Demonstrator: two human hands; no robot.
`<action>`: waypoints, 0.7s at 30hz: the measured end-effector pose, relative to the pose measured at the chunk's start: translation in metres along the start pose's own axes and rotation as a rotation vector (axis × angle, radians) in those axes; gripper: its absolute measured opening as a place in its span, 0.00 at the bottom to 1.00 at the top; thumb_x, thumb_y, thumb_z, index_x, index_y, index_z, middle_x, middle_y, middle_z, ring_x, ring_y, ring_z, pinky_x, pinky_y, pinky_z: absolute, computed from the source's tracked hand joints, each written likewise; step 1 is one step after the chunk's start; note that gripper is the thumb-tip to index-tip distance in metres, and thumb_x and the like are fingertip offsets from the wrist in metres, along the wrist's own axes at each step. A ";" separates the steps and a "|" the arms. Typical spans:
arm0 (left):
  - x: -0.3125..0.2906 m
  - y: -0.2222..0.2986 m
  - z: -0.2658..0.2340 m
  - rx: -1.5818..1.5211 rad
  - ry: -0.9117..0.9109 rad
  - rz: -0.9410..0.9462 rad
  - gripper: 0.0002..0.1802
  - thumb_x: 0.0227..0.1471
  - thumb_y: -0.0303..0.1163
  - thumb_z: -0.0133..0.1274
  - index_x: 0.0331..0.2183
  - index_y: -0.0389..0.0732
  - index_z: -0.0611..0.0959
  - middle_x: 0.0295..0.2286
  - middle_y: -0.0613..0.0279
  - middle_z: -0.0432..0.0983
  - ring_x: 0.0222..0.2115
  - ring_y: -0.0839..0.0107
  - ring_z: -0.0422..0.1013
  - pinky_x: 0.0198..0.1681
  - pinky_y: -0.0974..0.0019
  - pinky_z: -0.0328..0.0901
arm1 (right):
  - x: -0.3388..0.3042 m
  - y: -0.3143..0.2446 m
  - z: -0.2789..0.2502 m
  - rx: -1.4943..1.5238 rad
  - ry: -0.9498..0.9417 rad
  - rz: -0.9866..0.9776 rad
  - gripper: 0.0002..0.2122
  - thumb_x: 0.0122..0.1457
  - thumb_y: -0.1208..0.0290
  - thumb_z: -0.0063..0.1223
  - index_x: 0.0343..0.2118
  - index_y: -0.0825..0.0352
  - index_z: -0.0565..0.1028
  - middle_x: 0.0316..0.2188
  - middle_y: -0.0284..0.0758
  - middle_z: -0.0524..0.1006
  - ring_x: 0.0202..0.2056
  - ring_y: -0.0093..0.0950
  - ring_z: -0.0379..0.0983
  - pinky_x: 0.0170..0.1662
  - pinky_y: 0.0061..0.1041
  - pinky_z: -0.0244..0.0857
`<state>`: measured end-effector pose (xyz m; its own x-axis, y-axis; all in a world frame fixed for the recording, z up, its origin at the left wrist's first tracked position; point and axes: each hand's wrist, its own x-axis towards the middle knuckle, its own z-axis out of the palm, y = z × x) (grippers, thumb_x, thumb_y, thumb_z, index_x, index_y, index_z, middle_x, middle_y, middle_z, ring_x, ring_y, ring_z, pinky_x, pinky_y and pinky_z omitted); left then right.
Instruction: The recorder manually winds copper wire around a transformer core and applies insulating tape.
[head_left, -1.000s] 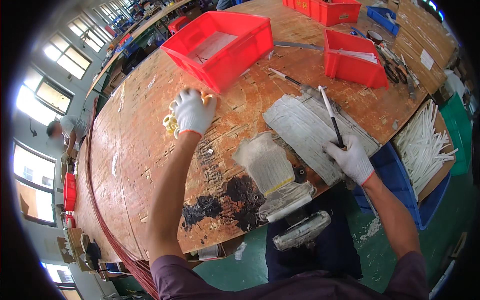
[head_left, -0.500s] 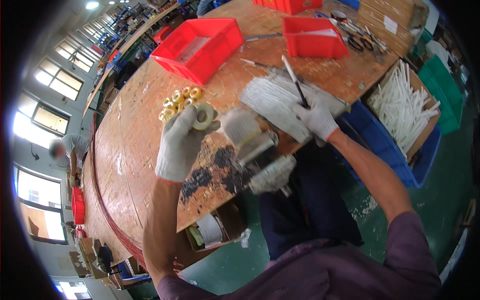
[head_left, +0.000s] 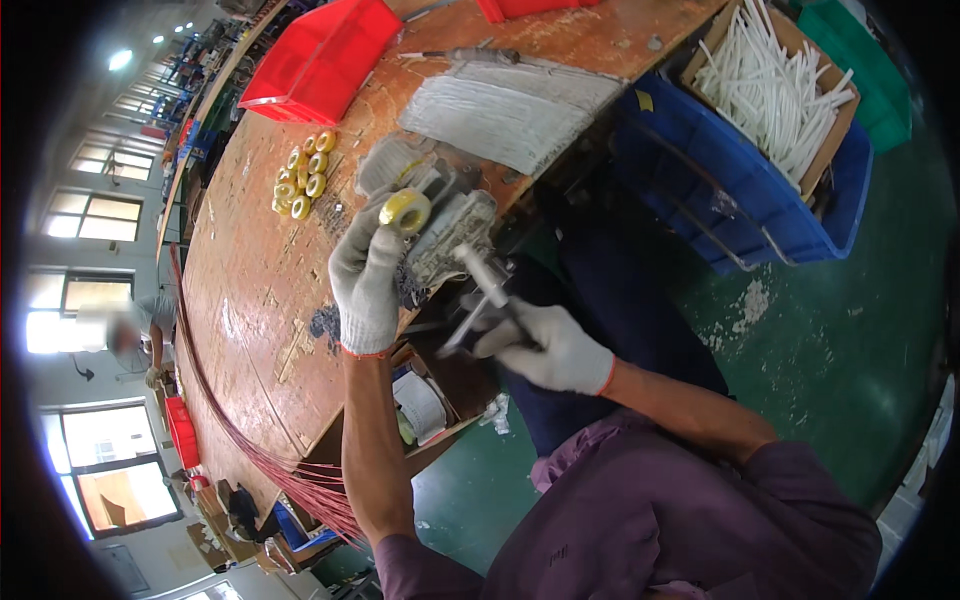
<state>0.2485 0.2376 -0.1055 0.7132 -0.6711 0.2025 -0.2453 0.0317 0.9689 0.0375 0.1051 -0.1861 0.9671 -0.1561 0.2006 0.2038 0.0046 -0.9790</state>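
Observation:
Both my hands wear white knit gloves. My left hand (head_left: 368, 275) pinches a yellow ring (head_left: 405, 212) by its side, just above a worn metal vise (head_left: 452, 238) at the table edge. Lower right of the vise, my right hand (head_left: 550, 348) is closed round a stick-like tool (head_left: 487, 278) with a white front part and a dark rear part. The tool's white end points up toward the vise. A blurred metal bar crosses beside my right fingers, and I cannot tell whether they touch it. Several more yellow rings (head_left: 303, 175) lie in a cluster beyond my left hand.
A whitish coated board (head_left: 505, 110) lies behind the vise, with a thin tool (head_left: 470, 55) along its far edge. Red bins (head_left: 325, 60) stand farther back. At right, a blue crate (head_left: 720, 190) carries a box of white strips (head_left: 780, 95). Red wires (head_left: 260, 455) run along the table's left side.
My right hand has come from the board down and left to beside the vise, still holding the tool. My left hand has brought the ring over the vise. The view has shifted too.

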 end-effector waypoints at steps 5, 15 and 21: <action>-0.002 -0.005 -0.002 0.071 0.026 0.057 0.32 0.69 0.45 0.57 0.61 0.27 0.77 0.53 0.52 0.79 0.55 0.66 0.74 0.62 0.61 0.66 | 0.008 -0.039 -0.016 0.384 0.472 0.292 0.08 0.64 0.80 0.54 0.41 0.73 0.84 0.33 0.38 0.84 0.30 0.20 0.81 0.39 0.21 0.75; -0.005 -0.009 0.004 0.092 0.085 0.072 0.30 0.65 0.47 0.60 0.51 0.27 0.85 0.53 0.49 0.80 0.61 0.57 0.69 0.68 0.53 0.58 | -0.007 -0.012 -0.009 0.360 0.241 0.428 0.11 0.65 0.79 0.51 0.47 0.71 0.82 0.36 0.35 0.85 0.22 0.13 0.73 0.20 0.16 0.66; -0.004 -0.006 0.008 0.068 0.084 0.094 0.29 0.65 0.48 0.60 0.50 0.28 0.86 0.53 0.49 0.80 0.62 0.56 0.69 0.68 0.52 0.58 | 0.011 -0.042 -0.022 0.123 0.126 0.018 0.09 0.61 0.80 0.55 0.41 0.68 0.85 0.44 0.39 0.83 0.35 0.23 0.81 0.41 0.20 0.73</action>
<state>0.2416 0.2341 -0.1136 0.7370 -0.6027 0.3058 -0.3555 0.0392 0.9339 0.0358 0.0812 -0.1439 0.9458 -0.2772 0.1691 0.2110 0.1285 -0.9690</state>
